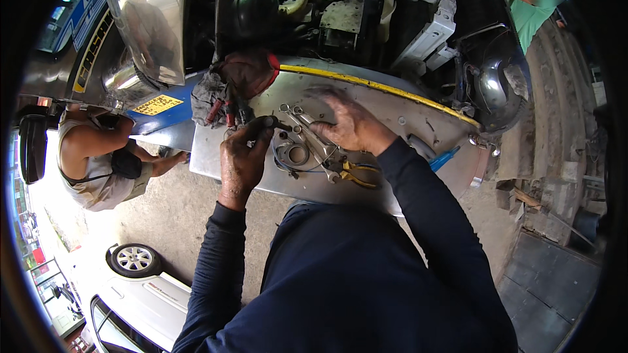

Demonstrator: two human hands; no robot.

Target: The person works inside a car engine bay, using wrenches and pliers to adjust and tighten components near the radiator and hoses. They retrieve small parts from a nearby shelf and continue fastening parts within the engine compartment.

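Note:
My left hand (pixel 243 160) is closed in a pinch above the left part of the metal panel (pixel 261 180); what its fingertips hold is too dark and small to name. Fingers stretched and smeared by motion, my right hand (pixel 358 125) hovers at the right side of several combination wrenches (pixel 318 146). Between the hands, a round metal ring (pixel 298 154) lies beside the wrenches with a thin blue wire near it. Yellow-handled pliers (pixel 360 175) rest at the panel's near side. Left of them, red-handled tools (pixel 229 116) lie against a dark rag (pixel 208 95).
Beyond the yellow-edged strip (pixel 379 85) opens an engine bay (pixel 340 16). A blue object (pixel 445 158) lies at the panel's right. One person (pixel 98 157) sits at left; another in green (pixel 533 16) is at far right. A white car (pixel 147 301) stands behind at lower left.

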